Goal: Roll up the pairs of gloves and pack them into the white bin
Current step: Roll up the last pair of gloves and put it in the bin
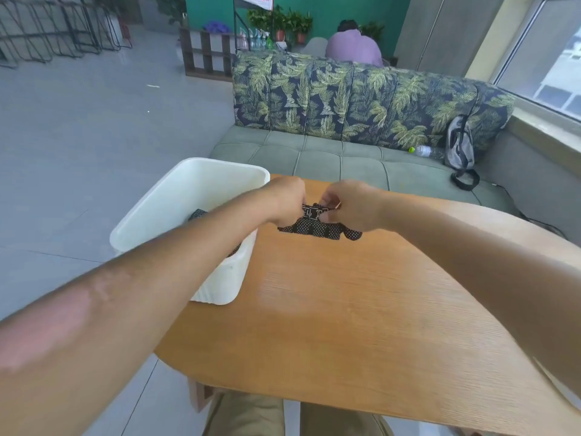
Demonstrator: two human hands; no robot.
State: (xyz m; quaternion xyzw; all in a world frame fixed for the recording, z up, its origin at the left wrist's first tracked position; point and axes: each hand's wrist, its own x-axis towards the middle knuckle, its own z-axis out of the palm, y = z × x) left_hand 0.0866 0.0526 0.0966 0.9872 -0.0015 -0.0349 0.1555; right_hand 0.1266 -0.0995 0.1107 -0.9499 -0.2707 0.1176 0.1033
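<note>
Wooden table [345, 309]: 2 hands pinch 1 glove pair [317, 229] beside 1 white bin [195, 184].

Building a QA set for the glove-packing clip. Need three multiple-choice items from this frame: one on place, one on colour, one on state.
1. Where is the white bin?
A. on the sofa
B. at the wooden table's left edge
C. on the floor

2. What pattern have the gloves being handled?
A. plain red
B. black with white dots
C. green stripes

3. How are the left hand and right hand?
A. both gripping the gloves
B. both idle
C. one in the bin

Key: 1 B, bin stands on the table's left; 2 B, dotted black fabric; 3 A, fingers curled on fabric.
</note>
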